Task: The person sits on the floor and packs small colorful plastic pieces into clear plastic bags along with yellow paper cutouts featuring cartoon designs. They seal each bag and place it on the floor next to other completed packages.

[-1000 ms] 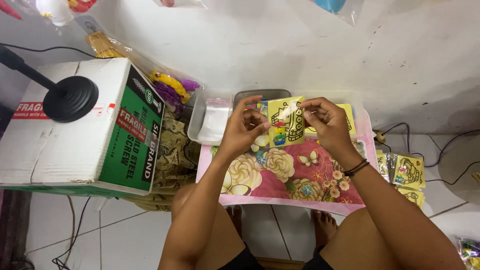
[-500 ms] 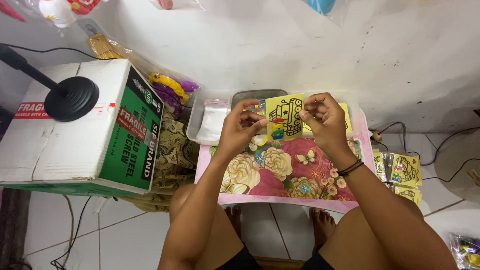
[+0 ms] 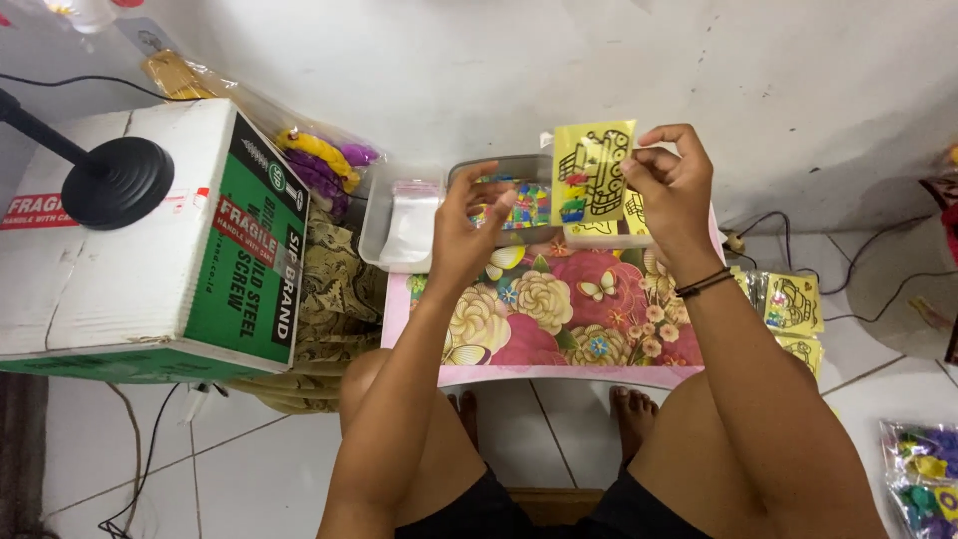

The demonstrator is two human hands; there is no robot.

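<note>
My right hand (image 3: 677, 188) pinches a small yellow card (image 3: 593, 170) with a black line drawing and holds it upright above the far edge of the flowered pink table (image 3: 559, 329). My left hand (image 3: 467, 225) hovers beside it with its fingers apart, empty, over a tray of small coloured pieces (image 3: 519, 205). More yellow cards (image 3: 611, 228) lie on the table under the raised card.
A clear tub holding small plastic bags (image 3: 404, 215) stands left of the tray. A large white and green cardboard box (image 3: 150, 240) with a black lamp base (image 3: 115, 180) is at left. Packed yellow cards (image 3: 790, 304) lie on the floor at right, with cables (image 3: 798, 225) nearby.
My right hand has lifted the yellow card higher and away from the left hand, which has let go and opened. The view has shifted slightly.
</note>
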